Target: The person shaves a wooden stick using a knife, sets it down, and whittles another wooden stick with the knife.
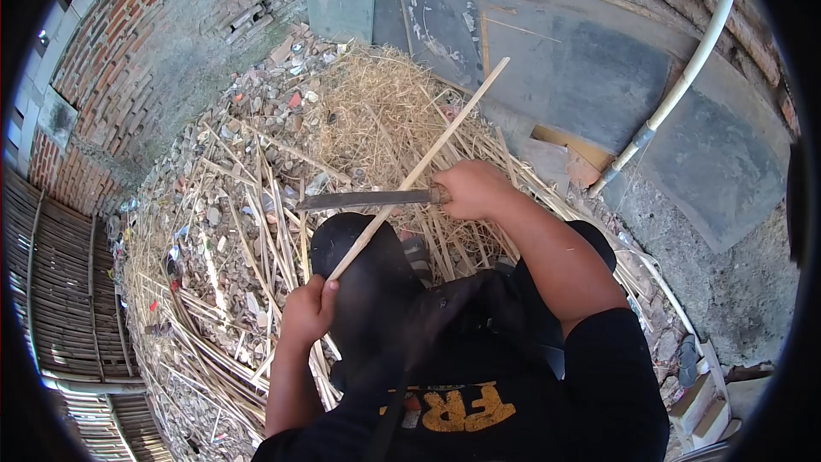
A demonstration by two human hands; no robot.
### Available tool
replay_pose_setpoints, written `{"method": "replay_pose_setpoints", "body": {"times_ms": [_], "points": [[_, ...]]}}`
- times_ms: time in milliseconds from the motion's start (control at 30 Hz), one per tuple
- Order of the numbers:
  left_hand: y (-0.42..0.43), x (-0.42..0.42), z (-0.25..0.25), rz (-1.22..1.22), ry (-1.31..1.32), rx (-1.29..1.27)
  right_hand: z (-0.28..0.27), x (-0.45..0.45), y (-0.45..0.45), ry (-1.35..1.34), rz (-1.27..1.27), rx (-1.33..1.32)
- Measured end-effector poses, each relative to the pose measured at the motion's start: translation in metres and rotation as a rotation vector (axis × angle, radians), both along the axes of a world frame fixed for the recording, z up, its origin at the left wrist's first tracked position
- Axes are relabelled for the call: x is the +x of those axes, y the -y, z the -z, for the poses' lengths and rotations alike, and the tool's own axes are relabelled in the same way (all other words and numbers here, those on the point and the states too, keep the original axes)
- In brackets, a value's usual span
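Note:
My left hand [309, 311] is closed round the lower end of a pale bamboo strip [436, 147], which slants up and away to the right. In my right hand [469, 190] is the handle of a machete [366, 199]. Its long dark blade points left and crosses the strip a little above my left knee; whether the two touch I cannot tell. Beneath the strip's far half lies a heap of fine bamboo shavings [376, 103].
Split bamboo strips [214, 351] lie over rubble [231, 261] on my left, with more strips on my right. A brick wall [162, 60] stands at the back left, a bamboo screen [68, 282] at the left. Grey boards [581, 77] and a white pipe [684, 77] lean at the right.

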State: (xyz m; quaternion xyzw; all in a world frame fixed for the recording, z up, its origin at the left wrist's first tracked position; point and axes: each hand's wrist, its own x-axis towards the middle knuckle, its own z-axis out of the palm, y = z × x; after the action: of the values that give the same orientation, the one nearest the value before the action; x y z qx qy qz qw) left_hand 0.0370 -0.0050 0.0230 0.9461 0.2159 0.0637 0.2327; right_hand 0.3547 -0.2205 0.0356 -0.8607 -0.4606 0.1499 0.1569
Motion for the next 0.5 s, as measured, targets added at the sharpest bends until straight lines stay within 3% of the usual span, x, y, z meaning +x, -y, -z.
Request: {"method": "replay_pose_setpoints", "body": {"times_ms": [67,167,267,367,500], "points": [[0.0,-0.009,0.005,-0.019,-0.017,0.005,0.005,0.021,0.007,-0.208,0.079,0.064],[0.0,-0.007,0.006,-0.06,-0.037,0.049,0.055,0.07,0.009,-0.222,0.338,0.186],[-0.004,-0.01,-0.003,-0.049,-0.083,0.06,0.056,0.06,0.012,-0.093,0.325,0.214],[-0.003,-0.008,-0.004,-0.028,-0.055,0.014,0.033,0.046,0.01,-0.2,0.262,0.146],[0.003,-0.001,-0.007,-0.016,-0.046,0.011,0.0,0.004,0.003,-0.127,0.049,0.011]]}}
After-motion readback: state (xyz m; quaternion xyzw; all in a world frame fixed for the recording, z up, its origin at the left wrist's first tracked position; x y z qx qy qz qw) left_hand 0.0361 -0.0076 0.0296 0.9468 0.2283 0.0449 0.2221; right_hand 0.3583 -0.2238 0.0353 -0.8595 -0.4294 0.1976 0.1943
